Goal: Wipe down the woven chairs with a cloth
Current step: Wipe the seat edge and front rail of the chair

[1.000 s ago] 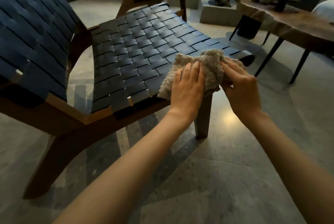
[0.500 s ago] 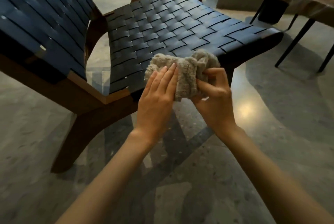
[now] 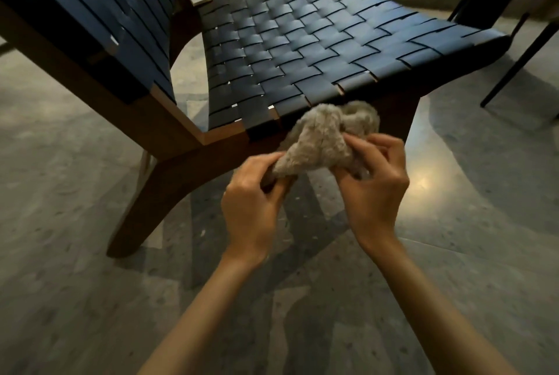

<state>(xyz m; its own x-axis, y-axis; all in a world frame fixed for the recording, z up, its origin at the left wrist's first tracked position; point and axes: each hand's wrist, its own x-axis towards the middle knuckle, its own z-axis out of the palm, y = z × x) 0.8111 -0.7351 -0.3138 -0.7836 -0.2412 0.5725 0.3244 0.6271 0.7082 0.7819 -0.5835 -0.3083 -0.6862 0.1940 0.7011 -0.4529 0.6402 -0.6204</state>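
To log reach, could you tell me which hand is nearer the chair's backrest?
Left. The left hand grips the cloth on the backrest side; the right hand grips it farther away, by the chair's front leg.

No readable text, label, brand, number or sign shows on anything here

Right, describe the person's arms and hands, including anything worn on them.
Each grip is a bare hand: left hand, right hand. No gloves, rings, watch or bracelets show. Both arms are uncovered right to the frame's edge, with no sleeves in view.
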